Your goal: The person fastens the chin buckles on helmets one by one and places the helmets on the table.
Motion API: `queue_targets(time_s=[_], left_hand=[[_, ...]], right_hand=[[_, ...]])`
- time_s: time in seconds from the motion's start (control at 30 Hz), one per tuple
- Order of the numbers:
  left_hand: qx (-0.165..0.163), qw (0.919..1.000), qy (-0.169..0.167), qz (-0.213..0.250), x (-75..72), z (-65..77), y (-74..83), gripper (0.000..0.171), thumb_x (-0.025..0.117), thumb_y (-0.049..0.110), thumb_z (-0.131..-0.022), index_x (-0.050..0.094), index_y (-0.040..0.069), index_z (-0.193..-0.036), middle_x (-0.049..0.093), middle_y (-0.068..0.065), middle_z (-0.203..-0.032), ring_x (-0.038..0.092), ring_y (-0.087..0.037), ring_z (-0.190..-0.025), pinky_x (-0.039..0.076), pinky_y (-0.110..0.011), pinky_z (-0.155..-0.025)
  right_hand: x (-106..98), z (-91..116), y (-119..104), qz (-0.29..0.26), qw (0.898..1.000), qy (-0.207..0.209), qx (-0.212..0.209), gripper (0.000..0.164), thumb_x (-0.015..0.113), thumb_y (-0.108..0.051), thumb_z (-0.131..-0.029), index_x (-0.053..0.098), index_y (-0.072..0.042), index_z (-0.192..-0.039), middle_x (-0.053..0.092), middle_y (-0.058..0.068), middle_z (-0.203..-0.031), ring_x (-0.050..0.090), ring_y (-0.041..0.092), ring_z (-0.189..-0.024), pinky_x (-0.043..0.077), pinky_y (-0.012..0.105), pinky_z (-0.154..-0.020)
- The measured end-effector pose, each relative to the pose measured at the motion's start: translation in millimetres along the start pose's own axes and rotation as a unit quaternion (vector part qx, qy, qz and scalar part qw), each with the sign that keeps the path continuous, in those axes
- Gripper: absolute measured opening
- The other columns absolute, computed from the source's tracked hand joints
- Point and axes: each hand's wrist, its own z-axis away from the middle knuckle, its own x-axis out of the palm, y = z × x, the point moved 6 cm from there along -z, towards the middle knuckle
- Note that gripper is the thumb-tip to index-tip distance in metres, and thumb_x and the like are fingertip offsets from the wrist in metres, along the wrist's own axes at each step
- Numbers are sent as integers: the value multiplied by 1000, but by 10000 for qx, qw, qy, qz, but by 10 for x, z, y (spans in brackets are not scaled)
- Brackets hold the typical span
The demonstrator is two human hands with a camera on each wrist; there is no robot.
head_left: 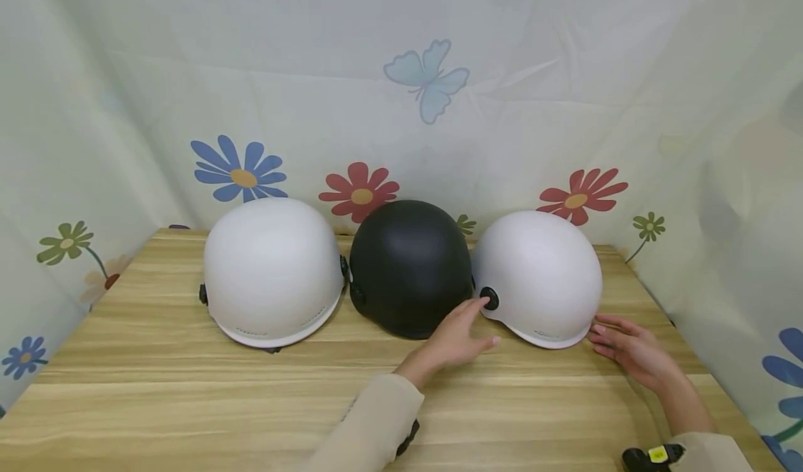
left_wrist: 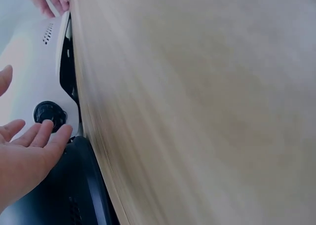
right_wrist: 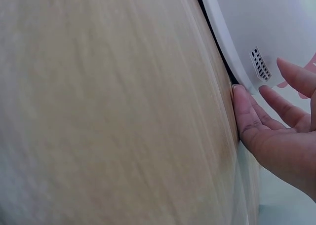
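A white helmet [head_left: 542,277] sits at the right of a row of three, between both hands. My left hand [head_left: 456,338] reaches to its left side, fingertips right at the round black disc [head_left: 489,298] there. In the left wrist view those fingers [left_wrist: 43,136] are only slightly bent, thumb held apart. On the other side, my right hand [head_left: 635,355] has its fingertips at the helmet's lower right rim. The right wrist view shows these fingers [right_wrist: 242,106] extended near a vent grille [right_wrist: 260,64], low by the tabletop. Neither hand wraps round the helmet.
A black helmet [head_left: 410,266] stands in the middle, close against the white one, its right lower edge near my left wrist. Another white helmet [head_left: 270,270] is at the left. All rest on a wood-grain table [head_left: 207,402], with a flower-printed curtain [head_left: 301,102] behind.
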Motion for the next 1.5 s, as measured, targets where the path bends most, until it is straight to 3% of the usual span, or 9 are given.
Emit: queue_targets(time_s=[0.53, 0.93, 1.5], left_hand=[[-107, 9994, -127, 294, 68, -103, 20, 70, 65, 35, -84, 31, 18, -143, 27, 0, -146, 27, -18, -132, 28, -35, -105], [-279, 9979, -348, 474, 117, -162, -31, 71, 65, 39, -84, 30, 22, -143, 23, 5, -148, 21, -17, -135, 25, -39, -106], [-82, 9967, -632, 508, 96, -166, 12, 72, 64, 37, -85, 27, 19, -144, 23, 2, -149, 21, -17, -135, 23, -38, -107]], right_hand=[[5, 1, 5, -58, 9999, -92, -11, 23, 44, -1, -95, 59, -15, -106, 58, 2, -101, 60, 15, -93, 50, 27, -80], [3, -1, -4, 69, 9999, 85, 68, 21, 46, -2, -95, 58, -16, -105, 58, 0, -101, 59, 14, -92, 50, 27, -79], [8, -28, -9, 290, 9992, 257, 118, 20, 50, -3, -93, 57, -20, -102, 56, -5, -101, 59, 13, -88, 50, 28, -78]])
